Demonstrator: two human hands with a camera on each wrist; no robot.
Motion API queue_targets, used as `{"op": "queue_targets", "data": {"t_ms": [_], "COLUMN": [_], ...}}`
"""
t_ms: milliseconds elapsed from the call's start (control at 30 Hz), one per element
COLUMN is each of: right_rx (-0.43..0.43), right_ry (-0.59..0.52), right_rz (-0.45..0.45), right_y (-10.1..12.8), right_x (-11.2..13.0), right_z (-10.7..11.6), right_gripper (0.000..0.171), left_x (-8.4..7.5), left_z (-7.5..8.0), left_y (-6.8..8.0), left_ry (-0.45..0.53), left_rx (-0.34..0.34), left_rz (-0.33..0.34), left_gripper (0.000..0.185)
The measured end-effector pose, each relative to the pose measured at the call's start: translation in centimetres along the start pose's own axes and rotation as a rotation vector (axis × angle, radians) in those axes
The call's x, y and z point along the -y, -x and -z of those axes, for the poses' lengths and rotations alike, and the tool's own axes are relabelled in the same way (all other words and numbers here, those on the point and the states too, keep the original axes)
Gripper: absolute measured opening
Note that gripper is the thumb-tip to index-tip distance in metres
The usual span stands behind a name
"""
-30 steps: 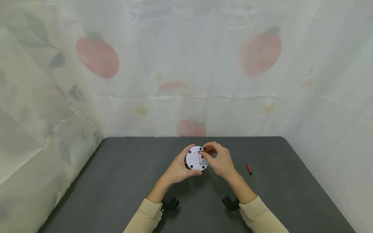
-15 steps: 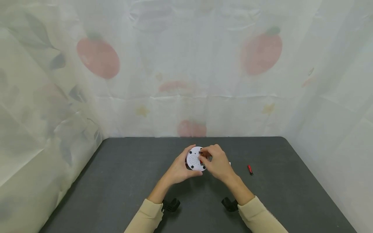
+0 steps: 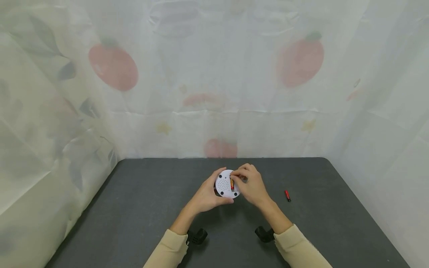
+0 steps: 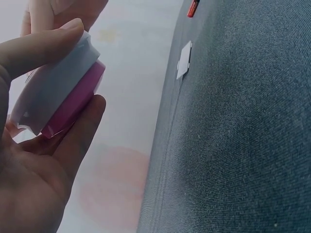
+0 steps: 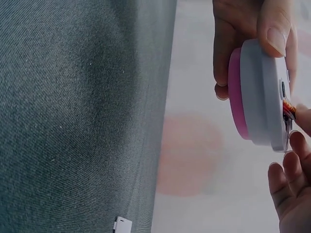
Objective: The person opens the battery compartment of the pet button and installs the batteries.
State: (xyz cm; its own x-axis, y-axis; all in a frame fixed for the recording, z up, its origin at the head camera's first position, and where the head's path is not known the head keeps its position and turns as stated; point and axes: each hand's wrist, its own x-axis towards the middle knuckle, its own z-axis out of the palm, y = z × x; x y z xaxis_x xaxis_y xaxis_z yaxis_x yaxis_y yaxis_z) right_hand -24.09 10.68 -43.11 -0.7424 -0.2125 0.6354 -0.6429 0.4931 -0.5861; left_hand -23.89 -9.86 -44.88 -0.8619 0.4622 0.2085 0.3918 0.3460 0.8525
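White and pink round device (image 3: 225, 184) is held above the counter (image 3: 134, 208), underside up, left hand (image 3: 206, 195) curled round its rim. Right hand (image 3: 251, 186) pinches a red battery (image 3: 232, 183) at the open bay, about 3 o'clock on the disc. Risks, as judged: battery seated askew or reversed; the shallow rim grip slipping under pressure. Spare battery (image 3: 287, 195) and small white cover (image 4: 184, 60) lie loose at 3 o'clock, easily knocked.

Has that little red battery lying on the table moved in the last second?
No. The loose red battery lies at the same spot on the dark table, equally far from its right edge, right of the right hand.
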Motion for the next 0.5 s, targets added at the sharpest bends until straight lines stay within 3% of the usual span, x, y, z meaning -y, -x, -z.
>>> {"op": "queue_targets", "data": {"t_ms": [133, 233, 367, 500], "right_rx": [-0.011, 0.032, 0.116, 0.153], "right_ry": [-0.069, -0.149, -0.289, -0.422], "right_rz": [-0.107, -0.248, -0.431, -0.525], "right_y": [-0.01, -0.10, -0.31, -0.46], "right_x": [0.11, 0.09, -0.04, -0.15], "right_z": [0.07, 0.25, 0.43, 0.44], "right_gripper": [0.018, 0.028, 0.030, 0.028], "left_x": [0.01, 0.01, -0.01, -0.10], "left_z": [-0.02, -0.01, -0.01, -0.01], "left_y": [0.02, 0.00, 0.01, 0.04], "left_ry": [0.005, 0.013, 0.015, 0.005], "left_rx": [0.001, -0.002, -0.008, -0.016], "left_rz": [-0.004, -0.005, -0.008, -0.019], "left_gripper": [0.105, 0.105, 0.104, 0.104]}}
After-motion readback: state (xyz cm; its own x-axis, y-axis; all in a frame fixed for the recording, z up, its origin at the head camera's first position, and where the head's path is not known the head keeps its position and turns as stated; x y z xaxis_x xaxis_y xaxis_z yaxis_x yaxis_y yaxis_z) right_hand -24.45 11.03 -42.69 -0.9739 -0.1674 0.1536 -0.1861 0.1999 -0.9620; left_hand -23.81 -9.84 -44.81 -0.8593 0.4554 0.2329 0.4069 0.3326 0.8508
